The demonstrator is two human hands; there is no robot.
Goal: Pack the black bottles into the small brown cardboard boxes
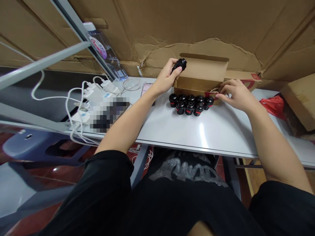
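My left hand (171, 74) is closed round a black cylindrical piece with a ridged top (180, 65), raised above the left end of an open cardboard box (197, 84). The box's lid stands up at the back, against the brown cardboard behind. At the right end of the box, my right hand (233, 93) grips its corner between thumb and fingers. Several similar black pieces with red marks (189, 107) stand upright in two rows on the white table (177, 131), close to the box's front. What lies inside the box is hidden from view.
A phone (147, 88) lies left of the box. Farther left are white chargers and cables (91, 91), a blurred-out patch and a water bottle (105, 50) by the metal frame. A red plastic bag (273, 106) and another carton (301, 100) are at right.
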